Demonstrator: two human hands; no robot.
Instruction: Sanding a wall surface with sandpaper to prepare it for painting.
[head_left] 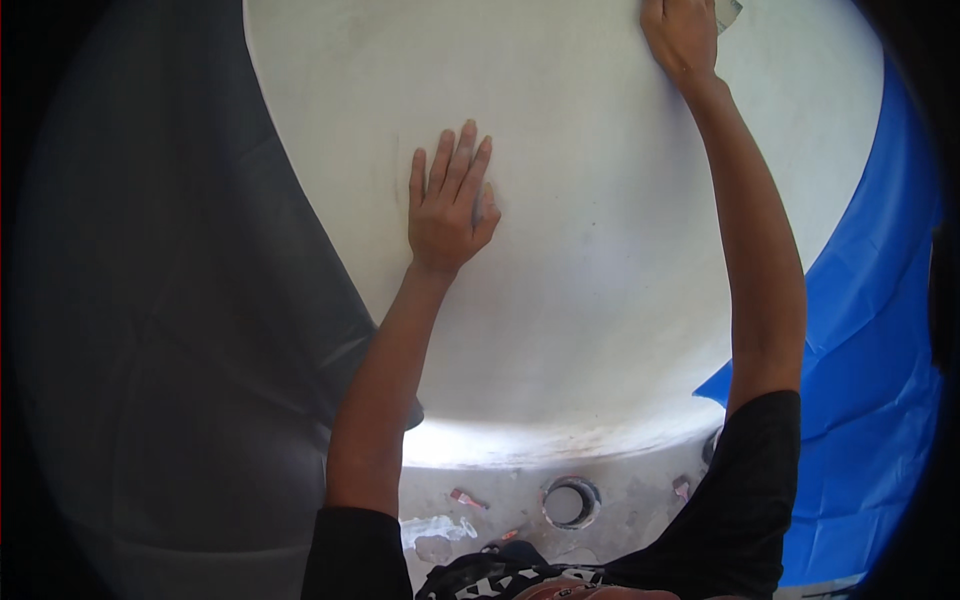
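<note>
A large, pale, smoothly curved panel point(560, 300) fills the middle of the view, with faint grey smudges and a few dark specks. My left hand point(445, 215) lies flat on it, fingers stretched and a little spread, holding nothing. Far up at the top edge, my right hand point(683, 40) is closed and pressed to the same panel. From its right side sticks out a small grey-green flat sheet point(729, 14); it may be sandpaper, but most of it is hidden by the hand. The fingertips of that hand are partly cut off by the frame.
A dark grey sheet point(170, 300) borders the panel on the left, a blue tarp point(860, 400) on the right. On the floor below stand a round open can point(590, 513) and a red-handled brush point(466, 498); another brush point(682, 488) lies near a white spill point(435, 528).
</note>
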